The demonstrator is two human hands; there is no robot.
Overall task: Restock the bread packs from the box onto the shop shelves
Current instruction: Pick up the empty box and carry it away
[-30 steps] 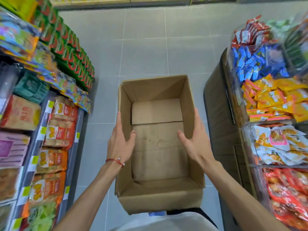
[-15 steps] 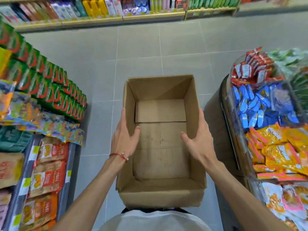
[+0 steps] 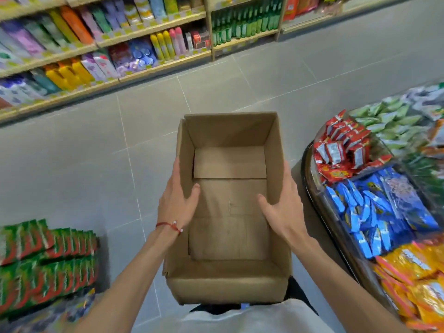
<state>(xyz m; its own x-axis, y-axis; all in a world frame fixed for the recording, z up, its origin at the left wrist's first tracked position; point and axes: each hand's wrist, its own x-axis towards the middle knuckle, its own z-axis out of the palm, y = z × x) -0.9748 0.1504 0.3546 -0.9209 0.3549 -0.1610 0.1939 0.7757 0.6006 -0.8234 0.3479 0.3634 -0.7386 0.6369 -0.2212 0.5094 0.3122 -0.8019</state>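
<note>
The cardboard box [image 3: 230,131] is held in front of the person's body, above the tiled floor [image 3: 72,164], with its open top facing up. The left hand [image 3: 177,200] takes the box's left wall and the right hand [image 3: 283,205] its right wall. Each grip is clamped on the cardboard, the thumb hooked over the rim to the inside and the fingers laid along the outside. Holding opposite walls near mid-length probably keeps the light carton level and stops its sides from bowing.

No bread packs show inside the box, only its bare bottom flaps. The restocking therefore looks finished, or the box is ready to be carried off.

Right of the box stands a display bin [image 3: 310,183] with red packs [image 3: 341,150] and blue packs [image 3: 374,212]. Left of the box, green-and-red packs [image 3: 48,255] stand in rows. Beyond the box, a shelf unit [image 3: 153,66] of bottles is too blurred for its labels to be read. Which goods here are bread cannot be told.

The outer fingers are largely hidden behind the box walls, its underside is out of sight, and a white shirt [image 3: 240,318] cuts off the view below its near face.
</note>
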